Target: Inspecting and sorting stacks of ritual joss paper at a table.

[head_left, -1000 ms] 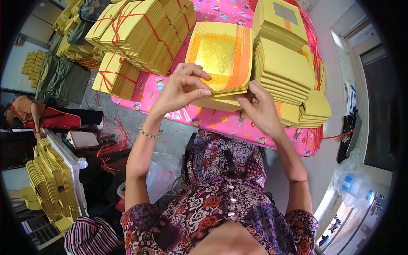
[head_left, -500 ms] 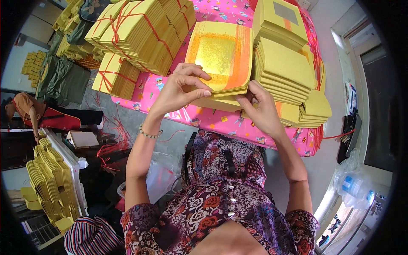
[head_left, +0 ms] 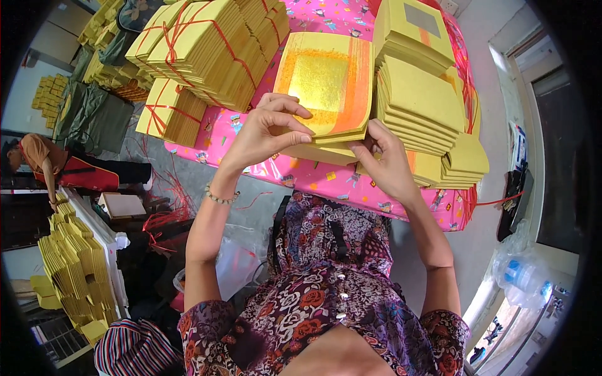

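Paper (head_left: 323,78), stacked and yellow, its face marked with a shiny gold square (head_left: 318,84) and orange bands (head_left: 356,88), is pinched at the near edge by the left grip (head_left: 306,126) on a pink plastic-covered desk (head_left: 313,173). A blue label (head_left: 517,272) at right is too small to be read. The paper's right corner is touched by the right grip (head_left: 362,135), partly hidden; whether it is closed cannot be told. Bundles (head_left: 207,59) bound in red cord (head_left: 153,108) are cut off above.

The yellow paper (head_left: 323,84) bears a gold square (head_left: 318,83) edged in orange plus orange stripes down 1 side, the tablecloth (head_left: 313,178) is pink with multicoloured figures, and the garment (head_left: 307,294) purple with red and white flowers.
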Available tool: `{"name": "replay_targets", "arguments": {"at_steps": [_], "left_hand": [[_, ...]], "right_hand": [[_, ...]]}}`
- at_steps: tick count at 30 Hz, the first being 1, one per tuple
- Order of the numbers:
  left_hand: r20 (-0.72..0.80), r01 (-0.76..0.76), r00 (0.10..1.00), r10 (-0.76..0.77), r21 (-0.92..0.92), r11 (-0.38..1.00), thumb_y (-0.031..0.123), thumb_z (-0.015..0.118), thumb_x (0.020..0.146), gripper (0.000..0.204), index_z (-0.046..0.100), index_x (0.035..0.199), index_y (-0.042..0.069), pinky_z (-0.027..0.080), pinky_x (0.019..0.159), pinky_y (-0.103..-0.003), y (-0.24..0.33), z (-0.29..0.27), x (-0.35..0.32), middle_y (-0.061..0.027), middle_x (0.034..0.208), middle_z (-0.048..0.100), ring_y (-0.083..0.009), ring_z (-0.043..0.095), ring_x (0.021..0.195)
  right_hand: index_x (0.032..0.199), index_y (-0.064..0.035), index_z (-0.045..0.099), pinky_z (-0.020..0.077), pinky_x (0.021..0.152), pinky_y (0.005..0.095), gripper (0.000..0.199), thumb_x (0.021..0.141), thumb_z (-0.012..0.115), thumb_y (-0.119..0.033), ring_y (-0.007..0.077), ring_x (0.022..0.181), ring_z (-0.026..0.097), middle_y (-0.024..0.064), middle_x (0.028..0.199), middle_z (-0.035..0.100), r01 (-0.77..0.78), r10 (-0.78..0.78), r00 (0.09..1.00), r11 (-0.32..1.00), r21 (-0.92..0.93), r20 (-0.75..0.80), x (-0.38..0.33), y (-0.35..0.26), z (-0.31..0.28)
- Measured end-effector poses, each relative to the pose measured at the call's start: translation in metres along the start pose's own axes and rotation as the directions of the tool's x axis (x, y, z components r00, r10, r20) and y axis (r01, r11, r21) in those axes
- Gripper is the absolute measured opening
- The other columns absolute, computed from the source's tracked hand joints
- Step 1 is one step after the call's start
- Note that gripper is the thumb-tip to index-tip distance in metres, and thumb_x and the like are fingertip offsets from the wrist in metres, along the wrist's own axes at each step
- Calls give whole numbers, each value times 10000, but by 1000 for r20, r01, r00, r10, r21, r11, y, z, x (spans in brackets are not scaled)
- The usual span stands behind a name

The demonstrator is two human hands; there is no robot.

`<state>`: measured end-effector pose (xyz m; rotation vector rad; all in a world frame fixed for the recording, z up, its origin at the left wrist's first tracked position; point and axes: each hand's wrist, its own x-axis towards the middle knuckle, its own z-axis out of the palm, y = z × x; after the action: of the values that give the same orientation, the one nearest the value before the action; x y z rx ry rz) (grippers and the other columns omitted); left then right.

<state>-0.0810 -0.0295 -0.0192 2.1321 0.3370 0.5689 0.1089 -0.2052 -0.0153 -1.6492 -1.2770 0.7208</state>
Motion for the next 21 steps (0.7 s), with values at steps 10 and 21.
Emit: {"name": "replay_targets", "arguments": {"at_steps": [10, 21], "left_hand": [[-8, -10, 1000, 10, 16, 1000, 223, 794, 715, 153, 778, 853, 159, 402, 969, -352, -2, 0, 0, 31, 1020, 667, -200, 484, 1111], [16, 23, 1000, -23, 0, 1000, 193, 802, 705, 165, 777, 862, 152, 373, 1009, -372, -2, -1, -1, 25, 1059, 672, -209, 477, 1168]], "right_hand": [[1033, 23, 558, 424, 634, 325, 224, 849, 610, -95, 207, 690, 508, 98, 810, 467, 16, -16, 1000, 1000, -21, 5, 1, 0, 0], [1022, 27, 553, 423, 634, 318, 209, 849, 609, -77, 198, 694, 510, 97, 819, 469, 11, -11, 1000, 1000, -16, 6, 0, 1, 0]]}}
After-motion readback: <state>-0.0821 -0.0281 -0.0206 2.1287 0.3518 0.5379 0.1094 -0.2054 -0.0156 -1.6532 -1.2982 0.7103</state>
